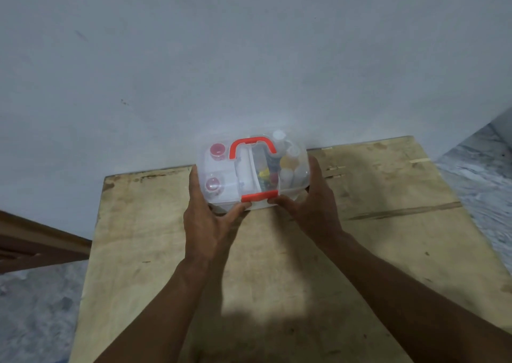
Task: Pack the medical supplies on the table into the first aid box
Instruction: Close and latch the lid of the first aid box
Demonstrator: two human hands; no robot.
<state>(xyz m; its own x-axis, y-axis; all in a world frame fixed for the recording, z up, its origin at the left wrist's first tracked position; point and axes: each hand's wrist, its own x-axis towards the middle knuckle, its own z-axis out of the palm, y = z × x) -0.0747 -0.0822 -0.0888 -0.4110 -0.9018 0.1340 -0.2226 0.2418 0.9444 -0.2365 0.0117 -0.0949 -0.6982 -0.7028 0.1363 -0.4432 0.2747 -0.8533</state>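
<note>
A clear plastic first aid box (221,168) with a red handle (252,145) and a red front latch (259,196) sits at the far edge of the wooden table (277,265), its lid down. Through the lid I see small bottles, red-capped jars and other supplies. My left hand (210,213) grips the box's left side, thumb at the front next to the latch. My right hand (313,207) holds the right side, thumb at the front edge by the latch.
A pale wall rises right behind the table's far edge. Grey speckled floor shows on both sides of the table. A dark wooden piece (36,243) stands at the left.
</note>
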